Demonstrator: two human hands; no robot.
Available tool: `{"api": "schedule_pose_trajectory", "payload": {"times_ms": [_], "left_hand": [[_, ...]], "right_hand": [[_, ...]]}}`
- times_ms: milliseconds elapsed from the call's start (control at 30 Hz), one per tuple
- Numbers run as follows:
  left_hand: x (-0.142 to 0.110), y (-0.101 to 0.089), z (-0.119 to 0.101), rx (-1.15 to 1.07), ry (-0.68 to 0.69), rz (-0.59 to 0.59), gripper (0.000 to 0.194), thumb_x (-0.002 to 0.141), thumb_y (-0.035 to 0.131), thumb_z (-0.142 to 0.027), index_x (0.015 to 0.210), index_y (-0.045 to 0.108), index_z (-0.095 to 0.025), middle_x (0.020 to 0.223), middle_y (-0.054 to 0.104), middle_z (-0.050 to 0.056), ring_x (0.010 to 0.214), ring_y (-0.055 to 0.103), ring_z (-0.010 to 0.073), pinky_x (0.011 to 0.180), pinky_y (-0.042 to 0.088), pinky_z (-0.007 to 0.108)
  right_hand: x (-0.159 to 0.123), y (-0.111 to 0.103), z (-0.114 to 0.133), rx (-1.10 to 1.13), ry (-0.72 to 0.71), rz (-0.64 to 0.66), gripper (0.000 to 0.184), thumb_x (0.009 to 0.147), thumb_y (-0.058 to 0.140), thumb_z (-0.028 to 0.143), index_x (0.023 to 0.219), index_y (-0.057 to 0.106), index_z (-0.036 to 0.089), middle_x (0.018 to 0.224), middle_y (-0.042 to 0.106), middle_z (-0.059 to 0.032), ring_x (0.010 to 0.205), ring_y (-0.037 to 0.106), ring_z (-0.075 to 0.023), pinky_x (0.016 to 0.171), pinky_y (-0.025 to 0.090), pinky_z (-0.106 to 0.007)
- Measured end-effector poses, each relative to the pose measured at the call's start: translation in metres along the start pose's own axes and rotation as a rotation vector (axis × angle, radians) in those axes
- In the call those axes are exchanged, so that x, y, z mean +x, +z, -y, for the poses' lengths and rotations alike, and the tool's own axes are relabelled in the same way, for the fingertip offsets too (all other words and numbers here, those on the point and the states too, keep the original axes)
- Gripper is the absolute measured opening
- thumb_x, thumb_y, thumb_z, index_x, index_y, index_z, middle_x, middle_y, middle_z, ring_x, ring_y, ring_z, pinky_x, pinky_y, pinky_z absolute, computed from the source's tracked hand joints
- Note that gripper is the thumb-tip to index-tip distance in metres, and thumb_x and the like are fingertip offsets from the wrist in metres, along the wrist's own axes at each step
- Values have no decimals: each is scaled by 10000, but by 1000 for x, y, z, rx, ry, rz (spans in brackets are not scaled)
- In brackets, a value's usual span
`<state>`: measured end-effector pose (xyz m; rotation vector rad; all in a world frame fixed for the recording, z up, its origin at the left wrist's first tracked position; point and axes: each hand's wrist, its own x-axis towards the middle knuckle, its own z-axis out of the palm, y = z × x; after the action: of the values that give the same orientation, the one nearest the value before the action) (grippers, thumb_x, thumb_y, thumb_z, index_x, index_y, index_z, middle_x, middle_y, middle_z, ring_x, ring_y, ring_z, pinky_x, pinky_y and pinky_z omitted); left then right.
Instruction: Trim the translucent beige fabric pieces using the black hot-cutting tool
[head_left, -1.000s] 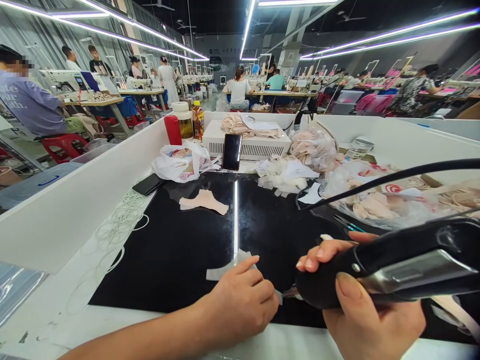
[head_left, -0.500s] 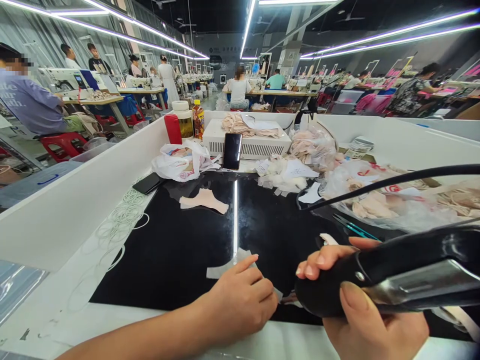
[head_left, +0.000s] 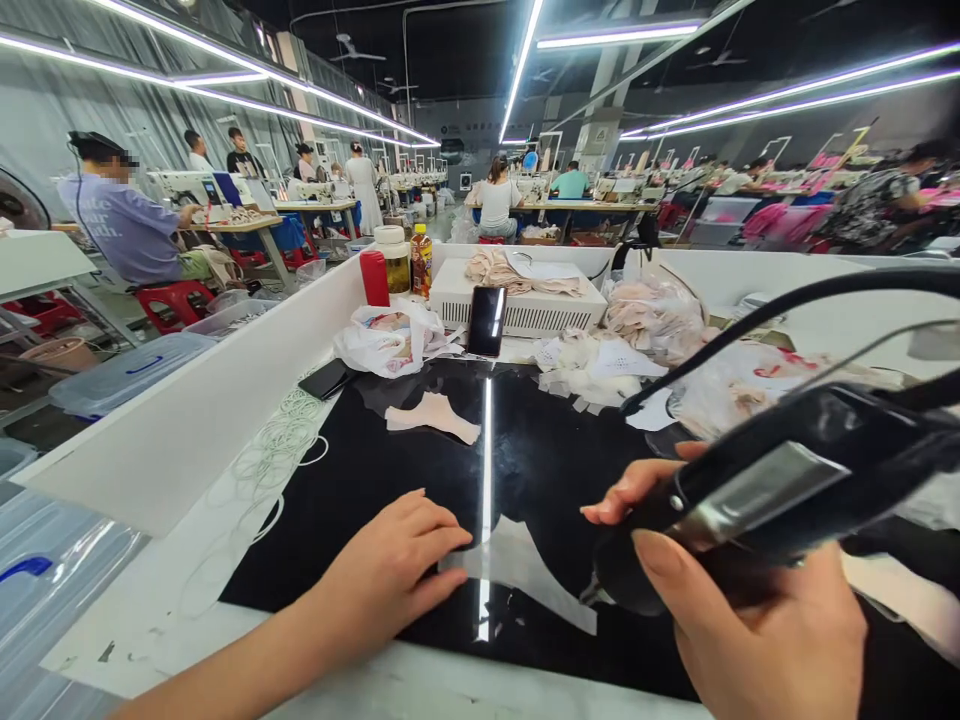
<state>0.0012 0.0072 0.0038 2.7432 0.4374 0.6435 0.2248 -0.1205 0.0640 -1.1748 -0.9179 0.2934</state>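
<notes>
A curved, translucent white piece [head_left: 529,565] lies flat on the black glossy sheet [head_left: 352,530]. My left hand [head_left: 394,565] reaches over its left end, fingers stretched out and thumb apart, holding nothing. My right hand [head_left: 765,620] is wrapped round a black corded hand tool [head_left: 720,510] with a metal lever on its side. The tool's small metal tip [head_left: 592,590] points down-left, close to the right end of the white piece; whether it touches cannot be told. Farther back on the sheet lies a peach-coloured cut piece [head_left: 433,416].
Behind the sheet stand a phone [head_left: 487,322], a white vented box [head_left: 517,300] and a white plastic bag [head_left: 390,338]. Scraps [head_left: 600,365] pile up at the right. Thin cord [head_left: 277,450] lies coiled on the left. Low white walls [head_left: 225,420] border the table.
My left hand has moved left, uncovering more of the white piece. The tool in my right hand has tilted and its tip now shows. The view has shifted left.
</notes>
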Motion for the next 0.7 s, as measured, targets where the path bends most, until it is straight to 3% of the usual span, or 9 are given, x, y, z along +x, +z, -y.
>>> {"api": "schedule_pose_trajectory", "payload": {"times_ms": [133, 300, 433, 700], "left_hand": [[-17, -8, 10, -63, -116, 29, 286, 931, 775, -255, 1204, 700, -214, 1147, 705, 27, 1064, 678, 185, 1136, 496, 429], [-19, 1, 10, -130, -145, 16, 188, 888, 818, -217, 1057, 737, -208, 1135, 700, 26, 1058, 656, 184, 1109, 501, 403], [-17, 6, 12, -166, -135, -21, 142, 886, 812, -184, 1003, 736, -215, 1097, 702, 9, 1043, 642, 175, 1098, 497, 385], [-18, 3, 10, -228, -208, -28, 222, 942, 740, -200, 1157, 686, -215, 1109, 749, 15, 1056, 693, 174, 1129, 497, 397]], "right_hand": [[3, 27, 1, -21, -15, 31, 330, 806, 879, 321, 1013, 628, 263, 859, 710, -13, 658, 727, -198, 530, 644, -299], [-4, 53, -11, 254, -56, 146, 371, 885, 810, 238, 1161, 566, 284, 856, 661, 10, 693, 695, -185, 602, 651, -343], [-8, 69, -19, 336, -26, 176, 371, 905, 789, 235, 1184, 549, 286, 881, 641, 14, 689, 676, -172, 629, 643, -358], [-8, 93, -26, 379, -39, 157, 346, 903, 787, 271, 1159, 555, 285, 859, 629, 24, 652, 654, -163, 611, 612, -348]]}}
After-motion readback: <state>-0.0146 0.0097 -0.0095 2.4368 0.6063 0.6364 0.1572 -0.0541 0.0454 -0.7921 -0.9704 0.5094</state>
